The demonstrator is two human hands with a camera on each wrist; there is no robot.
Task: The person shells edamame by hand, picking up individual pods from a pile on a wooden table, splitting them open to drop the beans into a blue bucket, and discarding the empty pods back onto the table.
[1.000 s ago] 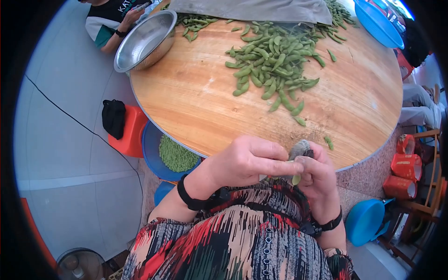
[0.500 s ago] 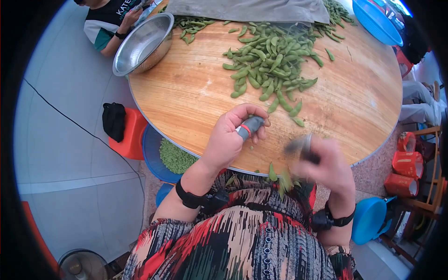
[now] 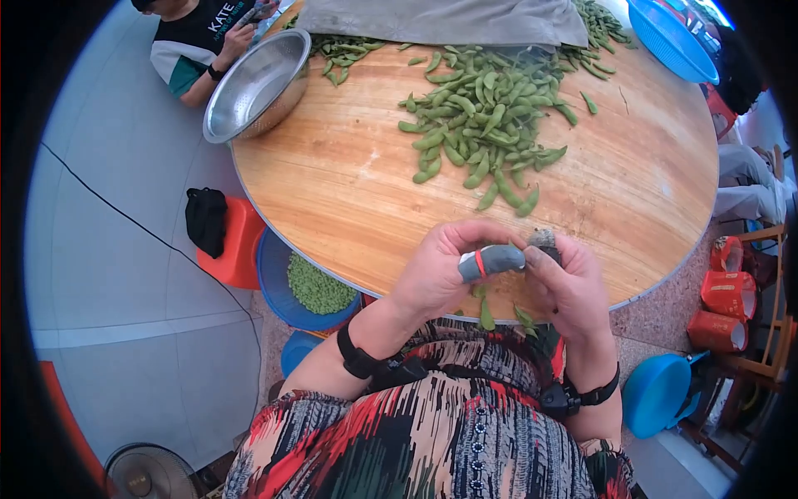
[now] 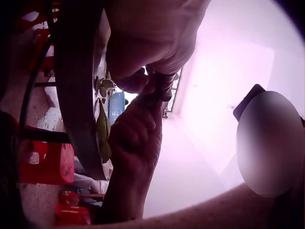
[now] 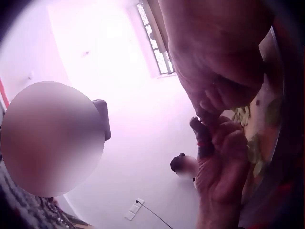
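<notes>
Over the table's near edge, my left hand and right hand meet at their fingertips. A grey cover with a red band wraps the left thumb; another grey cover is on a right-hand finger. A sliver of green pod shows where the fingers pinch, mostly hidden by them. Below the hands, pods or shells lie at the edge. Farther back spreads a heap of green pods. In the left wrist view, my left hand is nearest; in the right wrist view, my right hand is.
A metal colander stands at the table's left edge, near a seated person. Grey cloth covers the far side beside a blue basket. Below left are a blue basin of shelled beans and a red stool.
Half a second ago the hands were apart, the right one blurred over the near edge. The left hand has since moved right and slightly down, the right one up, and their fingertips now meet.
</notes>
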